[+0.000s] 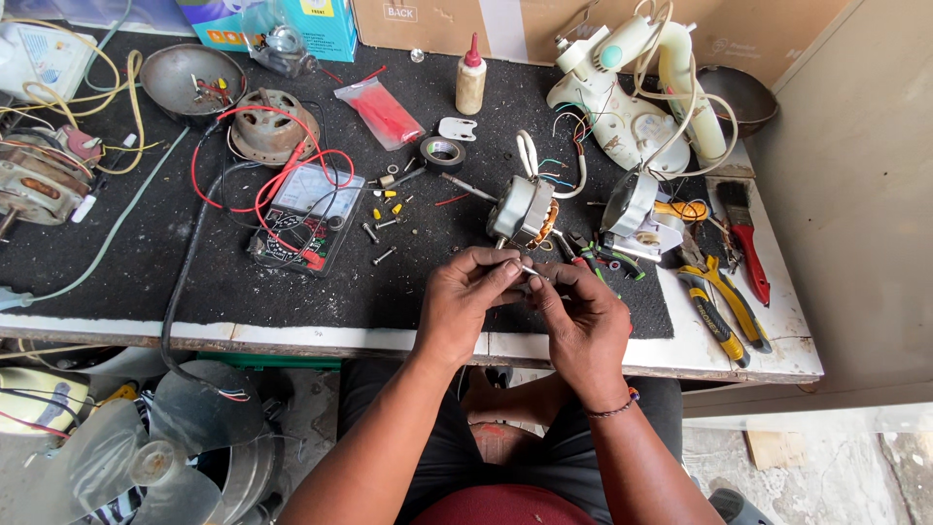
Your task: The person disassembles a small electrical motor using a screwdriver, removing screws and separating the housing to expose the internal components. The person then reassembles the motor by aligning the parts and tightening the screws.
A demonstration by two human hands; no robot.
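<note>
A black mat [292, 282] covers most of the white tabletop [787, 340], which stands against a beige wall. Along the far edge lean a brown cardboard sheet [603, 24] and a blue-and-white box [326, 24]; a small glue bottle [470, 83] with a red tip stands beside a clear bag of red pieces [381, 112]. A grey metal bowl [185, 80] near the far left corner holds small bits (too small to tell). Near the front edge, the left hand [465, 301] and right hand [581, 321] meet, fingers [505, 267] closed in a pinch on a small white-tipped piece [527, 270], just in front of the fan motor [523, 209]. Yellow-handled pliers [724, 306] lie by the right edge.
</note>
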